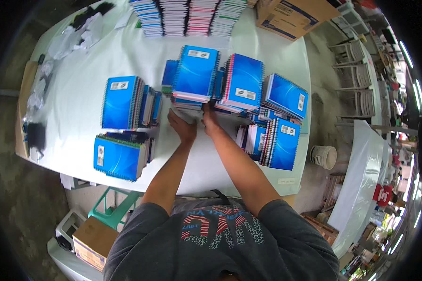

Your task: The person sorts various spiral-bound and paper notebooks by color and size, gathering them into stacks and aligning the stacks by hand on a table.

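Observation:
A stack of blue-covered spiral notebooks stands before me at the middle of the white-covered table. My left hand grips its lower near edge from the left, fingers partly hidden by a blurred pale-grey surface. On the other side my right hand closes on the lower notebooks at the near right corner. Most of its fingertips are hidden under the stack. Right beside it rises another spiral notebook stack with pink page edges low down.
More notebook stacks stand at the left, near left and right. Tall rows of notebooks line the far side, with a cardboard box at their right. Plastic wrapping lies far left. A bucket is on the floor.

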`<action>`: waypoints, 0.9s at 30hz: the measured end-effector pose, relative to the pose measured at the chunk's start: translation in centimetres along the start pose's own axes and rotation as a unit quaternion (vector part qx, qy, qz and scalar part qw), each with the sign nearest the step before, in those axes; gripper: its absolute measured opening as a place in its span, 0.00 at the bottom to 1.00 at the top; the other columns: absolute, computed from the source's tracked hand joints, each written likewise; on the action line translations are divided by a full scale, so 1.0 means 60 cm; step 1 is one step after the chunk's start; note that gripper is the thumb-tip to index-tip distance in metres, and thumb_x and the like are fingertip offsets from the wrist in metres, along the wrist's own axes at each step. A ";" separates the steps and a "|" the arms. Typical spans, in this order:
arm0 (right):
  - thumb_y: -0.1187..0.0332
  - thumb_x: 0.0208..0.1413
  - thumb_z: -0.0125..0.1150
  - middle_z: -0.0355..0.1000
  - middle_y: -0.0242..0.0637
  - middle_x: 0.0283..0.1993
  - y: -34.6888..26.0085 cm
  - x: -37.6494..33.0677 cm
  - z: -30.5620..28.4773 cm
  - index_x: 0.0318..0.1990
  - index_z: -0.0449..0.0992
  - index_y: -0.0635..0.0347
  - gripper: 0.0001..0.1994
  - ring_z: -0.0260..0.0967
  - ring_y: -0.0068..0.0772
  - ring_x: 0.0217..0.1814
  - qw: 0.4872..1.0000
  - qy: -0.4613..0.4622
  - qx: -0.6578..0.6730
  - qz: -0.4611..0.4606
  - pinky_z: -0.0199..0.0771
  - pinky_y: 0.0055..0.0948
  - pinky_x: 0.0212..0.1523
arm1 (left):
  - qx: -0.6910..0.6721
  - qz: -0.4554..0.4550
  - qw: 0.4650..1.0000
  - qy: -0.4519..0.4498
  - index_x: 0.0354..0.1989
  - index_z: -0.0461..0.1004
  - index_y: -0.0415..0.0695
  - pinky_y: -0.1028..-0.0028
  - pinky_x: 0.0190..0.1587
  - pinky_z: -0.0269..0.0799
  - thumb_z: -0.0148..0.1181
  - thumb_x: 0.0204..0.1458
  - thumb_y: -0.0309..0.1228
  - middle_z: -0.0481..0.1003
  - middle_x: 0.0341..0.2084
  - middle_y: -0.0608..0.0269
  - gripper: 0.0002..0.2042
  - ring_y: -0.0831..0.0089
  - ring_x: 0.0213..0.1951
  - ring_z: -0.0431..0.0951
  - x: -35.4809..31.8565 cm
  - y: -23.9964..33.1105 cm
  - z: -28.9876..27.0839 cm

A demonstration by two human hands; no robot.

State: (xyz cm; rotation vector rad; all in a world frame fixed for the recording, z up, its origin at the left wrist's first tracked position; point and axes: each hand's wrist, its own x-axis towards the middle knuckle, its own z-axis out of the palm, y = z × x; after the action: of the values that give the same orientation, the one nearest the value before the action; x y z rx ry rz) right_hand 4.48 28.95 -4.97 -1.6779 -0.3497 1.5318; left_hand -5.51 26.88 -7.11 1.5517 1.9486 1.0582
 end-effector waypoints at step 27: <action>0.30 0.47 0.43 0.35 0.37 0.72 0.175 -0.188 0.221 0.68 0.35 0.43 0.47 0.30 0.46 0.73 0.978 -0.130 0.064 0.149 0.40 0.49 0.64 | -0.405 -0.313 0.784 -0.350 0.63 0.52 0.46 0.62 0.55 0.64 0.41 0.58 0.49 0.62 0.58 0.58 0.29 0.64 0.53 0.69 0.140 -0.432 -0.431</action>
State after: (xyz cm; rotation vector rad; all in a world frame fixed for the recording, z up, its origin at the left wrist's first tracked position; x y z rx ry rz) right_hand -13.59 19.64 -3.63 -1.4808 -0.1329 1.9617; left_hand -42.87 25.15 -10.33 0.5765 1.0803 0.6971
